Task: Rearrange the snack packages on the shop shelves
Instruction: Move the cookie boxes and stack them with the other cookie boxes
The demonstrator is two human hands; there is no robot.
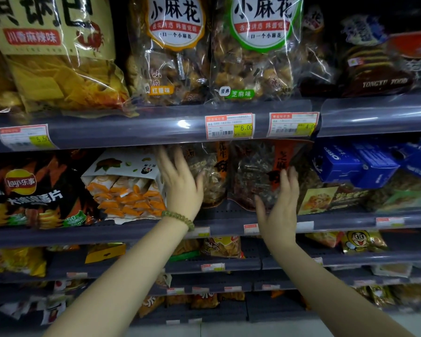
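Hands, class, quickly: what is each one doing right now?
Left hand: open, flat against the clear peanut snack bag.
Right hand: open, resting on the dark sesame snack bag.

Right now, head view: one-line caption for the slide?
Left hand and right hand reach two clear brittle bags on the grey middle shelf.

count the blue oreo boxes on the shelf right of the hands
3. One Oreo box with its logo showing sits nearest the right hand, a second lies just right of it, and a third is cut off by the frame edge. More may be hidden behind them.
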